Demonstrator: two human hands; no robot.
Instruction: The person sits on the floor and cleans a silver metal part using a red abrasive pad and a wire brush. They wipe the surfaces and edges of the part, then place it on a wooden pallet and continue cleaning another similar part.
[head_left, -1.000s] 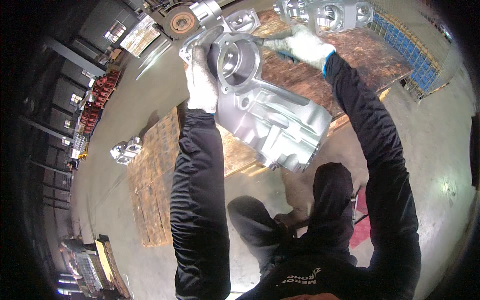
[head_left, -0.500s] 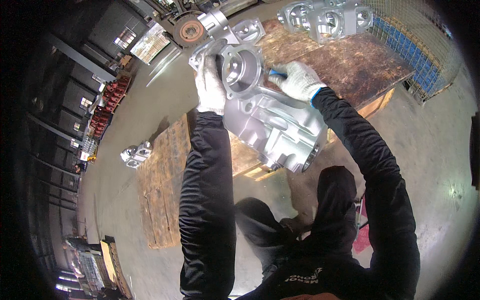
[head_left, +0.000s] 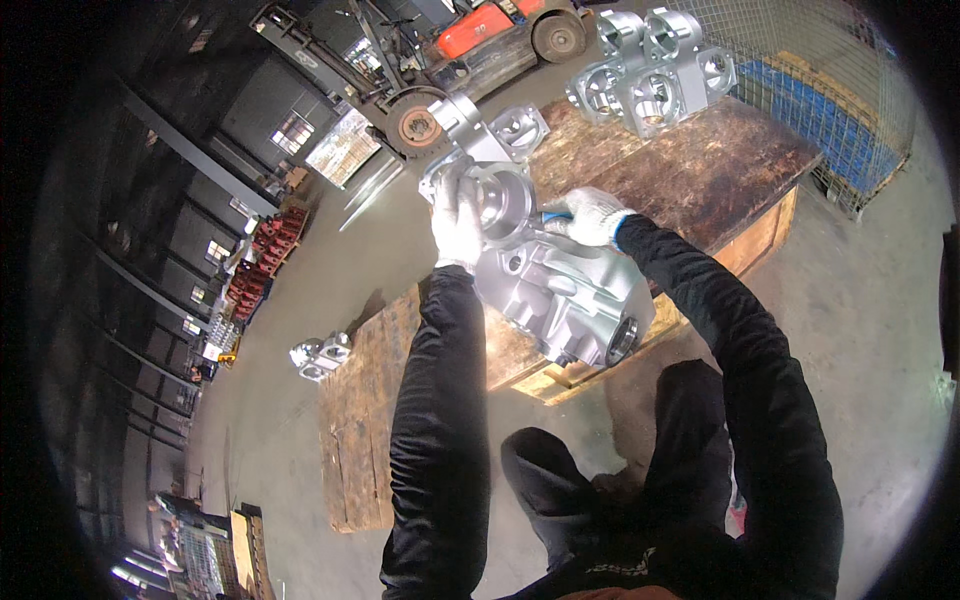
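A large silvery metal casting (head_left: 560,290) with a round bore and several bosses lies on a worn wooden surface before me, its lower end over the near edge. My left hand (head_left: 457,222), in a white glove, grips the left side of the bore's flange. On the bore's right side my right hand (head_left: 592,216), also gloved, is closed round a small blue-handled tool (head_left: 556,216). Its tip is at the bore's rim and too small to make out. Just beyond the bore is another silvery casting (head_left: 490,130), which overlaps it in view.
More castings (head_left: 650,85) stand on the far part of the wooden crate top (head_left: 700,165). A small casting (head_left: 320,356) is at the left. Behind are an orange forklift (head_left: 480,35) and, at right, a wire mesh cage (head_left: 830,120) with blue contents.
My view has tilted up, so more of the forklift shows. My right hand with the blue-handled tool has come closer to the bore. My left hand still grips the flange.
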